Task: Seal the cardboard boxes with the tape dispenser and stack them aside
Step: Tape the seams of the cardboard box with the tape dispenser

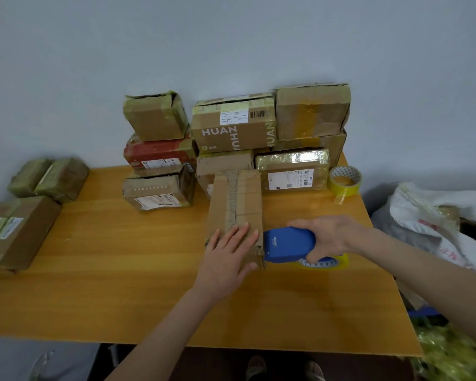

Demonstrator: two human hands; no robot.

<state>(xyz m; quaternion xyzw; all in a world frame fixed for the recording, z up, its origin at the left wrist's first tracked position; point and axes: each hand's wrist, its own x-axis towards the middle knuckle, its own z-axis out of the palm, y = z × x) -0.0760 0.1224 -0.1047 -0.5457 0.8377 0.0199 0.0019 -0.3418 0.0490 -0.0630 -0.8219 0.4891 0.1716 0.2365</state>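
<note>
A long brown cardboard box (238,199) lies lengthwise in the middle of the wooden table (121,284). My left hand (228,254) presses flat on its near end with straight fingers. My right hand (327,237) grips the blue tape dispenser (286,244), whose front edge sits against the box's near right corner. A yellow tape roll (327,263) shows under the dispenser.
Stacked taped boxes (231,133) line the wall behind the long box. More boxes (19,229) lie at the table's left end. A loose yellow tape roll (344,180) stands at the right rear. White bags (437,224) pile up to the right of the table.
</note>
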